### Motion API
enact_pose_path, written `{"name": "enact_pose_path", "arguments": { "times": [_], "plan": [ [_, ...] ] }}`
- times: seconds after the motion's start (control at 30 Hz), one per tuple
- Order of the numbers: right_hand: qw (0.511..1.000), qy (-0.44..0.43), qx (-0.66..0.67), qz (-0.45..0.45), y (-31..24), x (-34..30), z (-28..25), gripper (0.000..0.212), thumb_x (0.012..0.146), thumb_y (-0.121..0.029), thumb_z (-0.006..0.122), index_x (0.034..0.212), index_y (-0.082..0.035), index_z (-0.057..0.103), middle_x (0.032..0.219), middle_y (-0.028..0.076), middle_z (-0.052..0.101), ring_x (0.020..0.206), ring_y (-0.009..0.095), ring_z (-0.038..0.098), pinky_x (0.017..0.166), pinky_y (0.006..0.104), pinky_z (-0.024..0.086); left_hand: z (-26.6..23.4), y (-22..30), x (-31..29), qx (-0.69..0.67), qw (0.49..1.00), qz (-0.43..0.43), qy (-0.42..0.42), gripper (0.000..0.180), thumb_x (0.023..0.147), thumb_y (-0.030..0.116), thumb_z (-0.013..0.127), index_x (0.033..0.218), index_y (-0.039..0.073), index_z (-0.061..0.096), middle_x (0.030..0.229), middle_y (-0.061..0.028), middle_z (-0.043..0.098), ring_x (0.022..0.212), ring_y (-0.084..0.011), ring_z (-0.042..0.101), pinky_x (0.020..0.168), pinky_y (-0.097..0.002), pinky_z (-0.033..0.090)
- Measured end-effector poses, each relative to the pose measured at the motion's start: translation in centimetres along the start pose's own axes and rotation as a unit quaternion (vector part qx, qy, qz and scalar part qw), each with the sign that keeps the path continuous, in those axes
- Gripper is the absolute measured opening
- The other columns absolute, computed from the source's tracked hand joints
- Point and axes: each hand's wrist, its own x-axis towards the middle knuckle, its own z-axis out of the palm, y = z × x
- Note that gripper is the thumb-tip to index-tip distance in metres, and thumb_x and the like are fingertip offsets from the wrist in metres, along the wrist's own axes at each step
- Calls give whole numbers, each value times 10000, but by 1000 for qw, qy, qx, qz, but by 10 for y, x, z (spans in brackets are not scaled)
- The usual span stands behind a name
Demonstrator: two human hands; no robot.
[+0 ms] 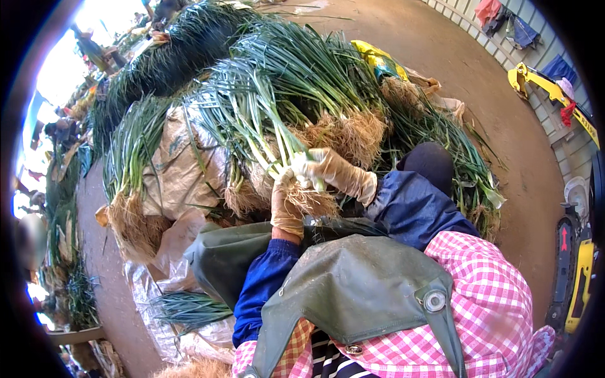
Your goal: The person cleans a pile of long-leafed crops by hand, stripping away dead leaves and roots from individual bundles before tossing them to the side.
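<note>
My left hand (285,205), in a pale soiled glove, is closed round the white lower stems of a small bunch of green onions (270,135). Its tangled brown roots (310,200) hang just beside that hand, toward my lap. From the right, my gloved right hand (337,173) grips the same stems with bent fingers; its fingertips are partly hidden among the stalks. The long green leaves point away from me over a large heap of green onions (296,69), whose root ends face me.
More green onions lean on a tan sack (179,167) at left. A yellow bag (378,60) lies on the heap's far right. Plastic sheeting (151,299) spreads at lower left. Yellow machinery (554,91) stands along the right, before a wall with hanging clothes (517,28).
</note>
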Motion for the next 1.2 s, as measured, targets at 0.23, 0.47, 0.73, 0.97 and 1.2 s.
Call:
{"name": "enact_pose_path", "arguments": {
  "times": [0.23,0.47,0.73,0.97,1.2],
  "plan": [
    [979,151,124,-55,17,33,-40,294,953,-307,547,1106,-60,593,870,39,660,785,126,645,707,257,547,0,1,0,72,996,-33,-40,262,861,57,597,1108,-16,546,961,-191,657,791,-279,667,622,-362,578],
    [968,183,167,27,40,40,-26,207,950,-249,534,990,-61,611,633,-22,543,501,89,483,460,236,415,-8,-5,16,239,971,-9,-27,325,810,-9,580,1125,-69,530,948,-235,657,734,-269,678,617,-315,591],
    [906,93,355,211,9,20,-13,217,952,-278,526,903,-78,596,505,-61,438,369,67,385,362,215,309,-19,-15,29,292,946,139,11,326,768,-88,560,1086,-18,549,833,-123,640,644,-250,662,558,-340,572],
    [961,58,268,-17,-21,26,-46,303,976,-360,485,974,-76,591,579,-74,482,394,20,400,369,174,366,-19,-8,24,229,969,80,-39,484,792,-56,570,1244,-39,400,896,-238,647,781,-325,686,674,-378,592],
    [990,-37,-125,-62,9,59,-20,267,872,-352,608,980,-109,638,905,-3,656,659,69,554,580,220,469,-7,5,8,285,956,-64,25,311,799,39,616,1103,3,562,847,-159,669,650,-236,659,565,-337,550]
  ]
}}
